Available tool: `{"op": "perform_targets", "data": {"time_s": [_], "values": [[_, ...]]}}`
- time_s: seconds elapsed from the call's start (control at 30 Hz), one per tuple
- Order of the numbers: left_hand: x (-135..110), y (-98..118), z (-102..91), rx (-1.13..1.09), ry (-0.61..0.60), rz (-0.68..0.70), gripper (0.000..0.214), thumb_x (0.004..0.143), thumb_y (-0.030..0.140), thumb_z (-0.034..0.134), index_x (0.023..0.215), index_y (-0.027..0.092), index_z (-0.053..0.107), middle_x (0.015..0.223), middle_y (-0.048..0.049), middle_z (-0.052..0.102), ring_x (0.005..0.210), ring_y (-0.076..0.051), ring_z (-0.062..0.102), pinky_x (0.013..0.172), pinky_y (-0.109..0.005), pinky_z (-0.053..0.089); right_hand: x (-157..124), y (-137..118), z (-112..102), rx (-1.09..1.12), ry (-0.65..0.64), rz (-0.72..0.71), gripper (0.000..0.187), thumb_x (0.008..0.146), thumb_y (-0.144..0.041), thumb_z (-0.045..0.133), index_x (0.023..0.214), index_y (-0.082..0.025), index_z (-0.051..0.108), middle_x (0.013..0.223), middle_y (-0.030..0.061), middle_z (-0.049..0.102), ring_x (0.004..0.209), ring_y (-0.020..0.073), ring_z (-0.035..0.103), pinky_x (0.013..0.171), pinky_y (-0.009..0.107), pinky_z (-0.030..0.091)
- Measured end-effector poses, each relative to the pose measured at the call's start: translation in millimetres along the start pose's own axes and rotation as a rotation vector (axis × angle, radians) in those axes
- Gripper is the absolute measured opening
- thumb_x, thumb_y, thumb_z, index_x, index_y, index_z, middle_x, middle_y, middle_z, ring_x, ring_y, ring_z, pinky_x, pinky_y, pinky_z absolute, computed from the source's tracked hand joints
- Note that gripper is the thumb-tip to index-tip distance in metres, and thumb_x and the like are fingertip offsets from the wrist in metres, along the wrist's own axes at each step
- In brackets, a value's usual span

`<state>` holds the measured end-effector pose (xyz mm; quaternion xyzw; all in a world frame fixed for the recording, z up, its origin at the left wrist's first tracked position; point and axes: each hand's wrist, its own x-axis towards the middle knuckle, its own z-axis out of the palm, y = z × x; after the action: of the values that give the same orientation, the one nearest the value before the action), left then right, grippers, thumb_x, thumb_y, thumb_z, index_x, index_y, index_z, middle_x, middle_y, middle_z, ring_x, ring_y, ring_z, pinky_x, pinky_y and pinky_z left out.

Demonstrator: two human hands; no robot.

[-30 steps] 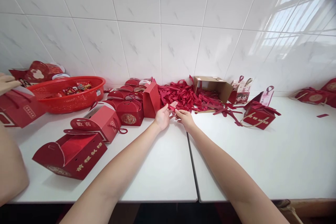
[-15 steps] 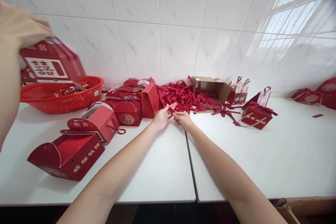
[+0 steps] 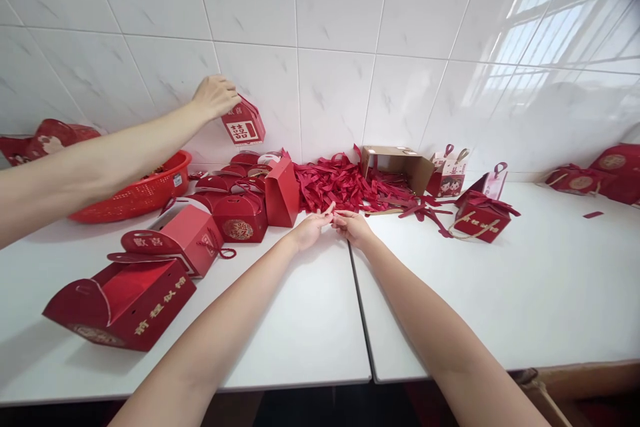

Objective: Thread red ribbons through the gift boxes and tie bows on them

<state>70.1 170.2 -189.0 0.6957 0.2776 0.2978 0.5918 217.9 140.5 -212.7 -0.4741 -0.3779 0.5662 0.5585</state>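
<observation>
My left hand (image 3: 311,227) and my right hand (image 3: 354,227) meet at the near edge of a heap of red ribbons (image 3: 345,183) against the tiled wall. Their fingertips pinch together on a red ribbon strip between them. Just left of my left hand stands an upright red gift box (image 3: 281,192). Another person's arm reaches in from the left, and its hand (image 3: 215,97) holds a small red box (image 3: 243,124) in the air above a cluster of folded red gift boxes (image 3: 240,203).
A red plastic basket (image 3: 143,192) sits at the left. An open red box (image 3: 120,303) lies at the front left. A tipped cardboard carton (image 3: 400,163), small printed boxes (image 3: 453,173), a tied red box (image 3: 480,217) and more red boxes (image 3: 595,180) lie right. The white tables meet at a seam (image 3: 357,307).
The other person's hand swung its red box from the far left up and right to above the box cluster. My hands drew slightly closer to the ribbon heap's edge, still pinched together.
</observation>
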Motion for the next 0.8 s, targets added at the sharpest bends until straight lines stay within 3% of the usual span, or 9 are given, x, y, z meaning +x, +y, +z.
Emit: {"op": "perform_targets", "data": {"time_s": [0.1,0.23,0.37,0.43,0.53,0.63,0.8], "values": [[-1.7,0.1,-0.6,0.158,-0.006,0.019,0.031,0.081,0.048,0.052,0.088,0.028,0.074,0.145,-0.0013,0.043,0.143,-0.033,-0.002,0.109,-0.06,-0.005,2.9,1.4,-3.1,0.034,-0.007,0.013,0.032,0.09,-0.032,0.055,0.118,-0.016,0.054,0.118,0.0087,0.057,0.099,0.0203,0.059,0.083,0.041,0.052],[-5.9,-0.4,3.4,0.349,-0.013,0.04,0.029,0.08,0.048,0.056,0.079,0.025,0.074,0.15,-0.0004,0.033,0.141,-0.034,-0.015,0.109,-0.059,-0.007,2.6,1.9,-5.0,0.063,-0.02,0.016,0.031,0.09,-0.032,0.054,0.117,-0.016,0.055,0.117,0.0085,0.057,0.098,0.0199,0.059,0.082,0.04,0.052],[-7.7,-4.2,7.2,0.506,0.005,0.072,0.027,0.08,0.044,0.058,0.07,0.023,0.072,0.154,0.0039,0.023,0.14,-0.034,-0.019,0.111,-0.053,-0.009,-3.9,-0.7,-3.1,0.084,-0.064,-0.012,0.024,0.088,-0.03,0.058,0.106,-0.014,0.06,0.095,0.0049,0.063,0.076,0.0136,0.061,0.066,0.029,0.052],[-7.6,-6.6,7.4,0.558,0.018,0.082,0.03,0.082,0.043,0.056,0.065,0.022,0.069,0.154,0.0054,0.022,0.141,-0.034,-0.017,0.111,-0.053,-0.008,-7.9,-3.6,-1.6,0.102,-0.084,-0.034,0.02,0.08,-0.027,0.066,0.095,-0.015,0.064,0.079,0.0022,0.064,0.062,0.0107,0.056,0.054,0.023,0.045],[-6.5,-10.5,6.6,0.606,0.036,0.082,0.032,0.083,0.04,0.054,0.061,0.02,0.065,0.154,0.0036,0.025,0.142,-0.034,-0.011,0.111,-0.053,-0.006,-12.7,-8.6,1.1,0.127,-0.099,-0.059,0.019,0.067,-0.024,0.072,0.084,-0.018,0.068,0.07,0.001,0.065,0.058,0.011,0.054,0.049,0.022,0.037],[-4.1,-14.9,5.4,0.625,0.06,0.077,0.027,0.083,0.04,0.054,0.068,0.021,0.068,0.153,0.0012,0.028,0.142,-0.033,-0.008,0.112,-0.053,-0.004,-15.2,-12.6,4.3,0.138,-0.113,-0.076,0.02,0.063,-0.028,0.07,0.081,-0.018,0.068,0.068,0.0015,0.066,0.061,0.0129,0.056,0.05,0.022,0.036],[0.1,-21.4,2.4,0.607,0.098,0.07,0.03,0.081,0.042,0.054,0.104,0.028,0.067,0.15,-0.0008,0.034,0.143,-0.031,-0.006,0.111,-0.056,-0.001,-15.4,-12.4,9.7,0.141,-0.141,-0.124,0.032,0.063,-0.039,0.07,0.089,-0.02,0.068,0.066,0.001,0.067,0.06,0.0133,0.057,0.05,0.022,0.033]]}}
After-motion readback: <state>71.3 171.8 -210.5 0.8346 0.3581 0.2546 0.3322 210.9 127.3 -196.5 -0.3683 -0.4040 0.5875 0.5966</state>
